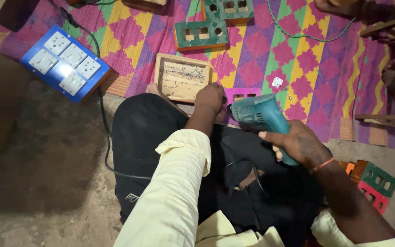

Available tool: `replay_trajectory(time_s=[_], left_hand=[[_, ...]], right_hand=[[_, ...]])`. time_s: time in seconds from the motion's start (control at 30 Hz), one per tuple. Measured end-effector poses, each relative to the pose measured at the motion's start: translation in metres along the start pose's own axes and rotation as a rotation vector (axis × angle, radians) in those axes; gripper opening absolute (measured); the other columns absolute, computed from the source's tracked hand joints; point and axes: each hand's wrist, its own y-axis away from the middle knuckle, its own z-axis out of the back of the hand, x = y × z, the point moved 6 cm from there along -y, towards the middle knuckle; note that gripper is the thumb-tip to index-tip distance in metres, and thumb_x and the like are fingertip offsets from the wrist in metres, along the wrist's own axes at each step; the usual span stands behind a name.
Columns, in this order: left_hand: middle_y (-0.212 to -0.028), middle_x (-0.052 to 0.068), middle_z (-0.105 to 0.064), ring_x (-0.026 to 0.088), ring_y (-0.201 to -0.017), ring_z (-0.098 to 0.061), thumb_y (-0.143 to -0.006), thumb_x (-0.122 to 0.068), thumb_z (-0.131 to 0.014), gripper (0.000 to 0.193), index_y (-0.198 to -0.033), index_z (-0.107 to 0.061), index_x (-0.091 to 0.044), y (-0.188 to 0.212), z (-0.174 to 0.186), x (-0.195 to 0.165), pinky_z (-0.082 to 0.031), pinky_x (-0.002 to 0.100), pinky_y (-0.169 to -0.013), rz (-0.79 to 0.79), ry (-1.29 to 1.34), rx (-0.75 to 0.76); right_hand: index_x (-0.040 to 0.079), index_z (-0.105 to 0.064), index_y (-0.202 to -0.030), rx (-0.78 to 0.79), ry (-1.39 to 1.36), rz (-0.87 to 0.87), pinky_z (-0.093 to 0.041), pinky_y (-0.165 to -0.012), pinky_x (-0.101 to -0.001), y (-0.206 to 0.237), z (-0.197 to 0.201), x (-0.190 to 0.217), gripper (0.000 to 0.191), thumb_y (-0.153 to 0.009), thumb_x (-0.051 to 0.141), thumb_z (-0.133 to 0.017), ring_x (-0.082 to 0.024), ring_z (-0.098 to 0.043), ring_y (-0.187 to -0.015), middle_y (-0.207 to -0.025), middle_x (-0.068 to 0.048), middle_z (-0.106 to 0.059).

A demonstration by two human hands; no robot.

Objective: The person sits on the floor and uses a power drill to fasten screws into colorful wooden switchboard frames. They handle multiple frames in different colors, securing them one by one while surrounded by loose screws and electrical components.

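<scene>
Two hands share the work: the left hand presses fisted on a pink board just beside a wooden box on the mat. Right hand is clamped on a teal drill whose tip meets the board; drilling seems under way, needing steady downward pressure.

A teal drill, gripped and tilted, points left at a pink board lying flat near the mat's front edge.
</scene>
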Motion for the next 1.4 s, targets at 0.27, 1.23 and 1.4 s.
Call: replay_trajectory(time_s=[0.27, 1.23, 1.4], left_hand=[[-0.118, 0.012, -0.069, 0.031, -0.108, -0.069, -0.087, -0.029, -0.07, 0.028, -0.106, -0.074, -0.009, 0.006, 0.005, 0.001, -0.057, 0.045, -0.089, 0.041, -0.01, 0.069], [-0.112, 0.012, -0.071, 0.032, -0.105, -0.07, -0.085, -0.028, -0.073, 0.025, -0.1, -0.075, -0.009, 0.019, -0.001, 0.001, -0.058, 0.045, -0.087, -0.01, -0.022, 0.009], [-0.113, 0.013, -0.07, 0.033, -0.105, -0.069, -0.083, -0.029, -0.073, 0.029, -0.103, -0.074, -0.008, 0.018, 0.0, 0.001, -0.057, 0.045, -0.088, 0.021, -0.022, 0.052]], right_hand=[[-0.002, -0.068, -0.075, 0.008, -0.01, -0.052, -0.05, -0.054, -0.0374, 0.009, -0.009, 0.007, 0.036, -0.083, 0.031, -0.078, -0.021, -0.061, -0.049, -0.057, -0.009, -0.063], [-0.001, -0.064, -0.084, 0.036, -0.338, -0.009, -0.049, -0.049, -0.0361, 0.009, -0.016, -0.025, 0.027, -0.085, 0.023, -0.075, -0.018, -0.056, -0.048, -0.061, -0.007, -0.058], [0.002, -0.066, -0.092, 0.028, -0.387, -0.056, -0.047, -0.049, -0.0351, 0.008, -0.016, -0.032, 0.024, -0.086, 0.023, -0.074, -0.018, -0.054, -0.048, -0.062, -0.007, -0.057]])
